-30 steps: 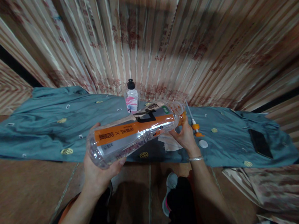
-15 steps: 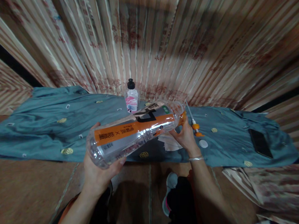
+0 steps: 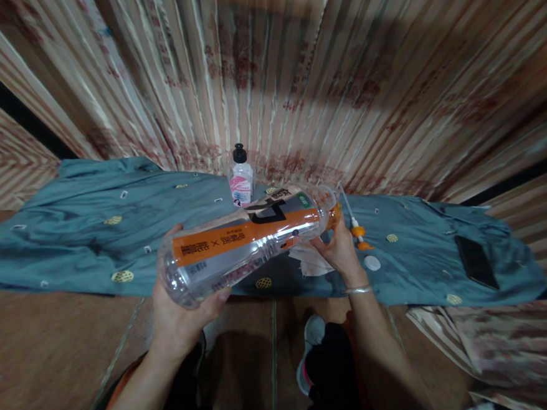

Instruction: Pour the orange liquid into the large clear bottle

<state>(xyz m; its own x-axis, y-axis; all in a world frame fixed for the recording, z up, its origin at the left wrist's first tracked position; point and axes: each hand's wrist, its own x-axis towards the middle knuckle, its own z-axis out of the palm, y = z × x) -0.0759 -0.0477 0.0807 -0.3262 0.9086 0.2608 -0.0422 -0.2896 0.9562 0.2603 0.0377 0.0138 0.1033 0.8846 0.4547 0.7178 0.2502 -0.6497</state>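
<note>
Two hands hold a large clear bottle aslant over a teal cloth

The left hand (image 3: 181, 321), left of centre in the frame, is spread wide around the base end of the large clear bottle (image 3: 238, 240), its thumb along the lower side. The right hand (image 3: 340, 251), right of centre, is curled in at the neck end, around an orange piece (image 3: 333, 216) that is mostly hidden; whether this belongs to the bottle cannot be told. A silvery bracelet (image 3: 357, 290) circles the right wrist.

The bottle lies tilted across the middle of the frame, neck toward the right and higher in the picture, its orange and silver label facing up. Just beyond it stands a small bottle (image 3: 241, 185) with a black cap and pink label. Below the neck end lies a pale sheet (image 3: 311, 263). Right of the right hand are an orange-headed pump (image 3: 358, 231) with its tube and a white disc (image 3: 372, 263). A black phone (image 3: 475, 262) lies farther right on the teal cloth (image 3: 78, 231). A striped curtain (image 3: 264, 74) fills the upper frame.
</note>
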